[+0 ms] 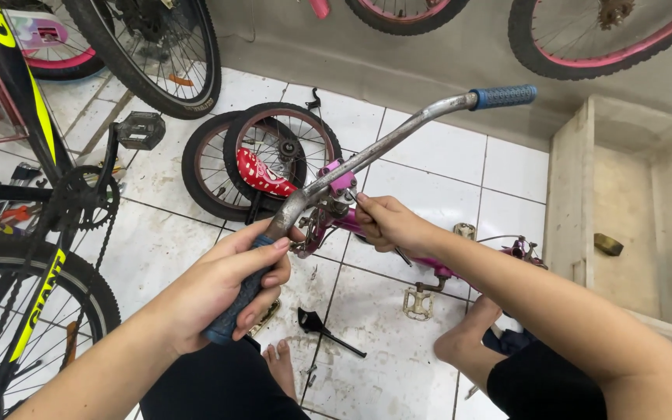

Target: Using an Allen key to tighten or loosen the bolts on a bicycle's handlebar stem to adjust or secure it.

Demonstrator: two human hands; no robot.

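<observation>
While the small pink bicycle (429, 264) lies low over the white tiled floor (445, 163) in the middle of the frame, its steel handlebar (375, 152) is raised toward the camera and fills the centre. The bar's long axis runs on a diagonal, from the dark blue grip at lower left up to the lighter blue grip (503, 96) at upper right, so it points to the upper right corner. The left hand (227, 284) is closed around the near, dark grip. The right hand (386, 225) is pinched shut at the stem clamp (341, 180), just below the bar's bend; whether it holds a small tool or only the bolt I cannot tell.

By my judgement the work is midway: the bar still sits in its clamp, while a black kickstand (327, 327) and small loose fittings already lie on the tiles beside two bare feet. Two small wheels (262, 159) lean behind the stem, a black and yellow bicycle (25, 233) stands at left, and a wooden box (624, 210) sits at right.
</observation>
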